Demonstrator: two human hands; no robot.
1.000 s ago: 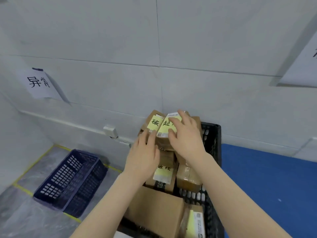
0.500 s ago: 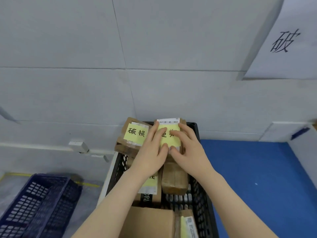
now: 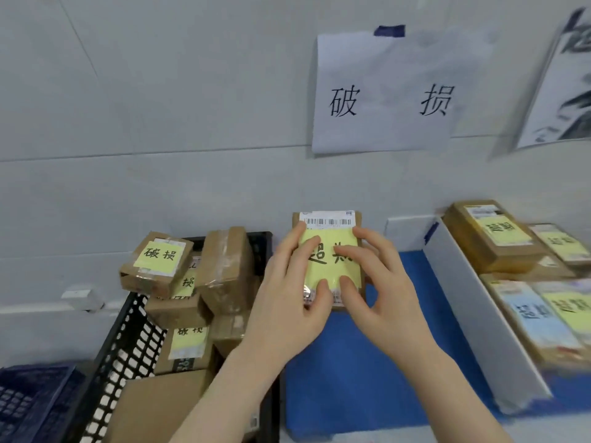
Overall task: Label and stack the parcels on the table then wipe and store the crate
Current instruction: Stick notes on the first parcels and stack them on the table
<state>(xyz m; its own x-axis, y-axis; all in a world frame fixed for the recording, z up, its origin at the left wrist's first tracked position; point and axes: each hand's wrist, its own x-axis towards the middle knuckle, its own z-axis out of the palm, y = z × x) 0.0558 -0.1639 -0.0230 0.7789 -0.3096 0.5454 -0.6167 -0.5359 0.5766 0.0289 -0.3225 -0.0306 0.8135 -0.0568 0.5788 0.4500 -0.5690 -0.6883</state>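
Observation:
A small brown parcel (image 3: 328,219) with a barcode label and a yellow handwritten note is held between both hands, just right of the black crate (image 3: 128,330) and over the blue table top (image 3: 351,378). My left hand (image 3: 287,302) grips its left side with fingers across the note. My right hand (image 3: 383,295) grips its right side the same way. Several other brown parcels are piled in the crate, the top one (image 3: 156,260) also carrying a yellow note. A larger plain carton (image 3: 153,407) lies at the crate's near end.
A white divider (image 3: 473,308) runs across the blue table on the right. Behind it lie several labelled parcels, stacked at the back (image 3: 492,238) and flat in front (image 3: 543,314). A paper sign (image 3: 383,97) is taped to the wall. A dark blue basket (image 3: 28,401) sits at lower left.
Both hands have carried the noted parcel rightward from the top of the crate pile to over the blue table. The view has swung right, revealing the wall sign and the sorted parcels.

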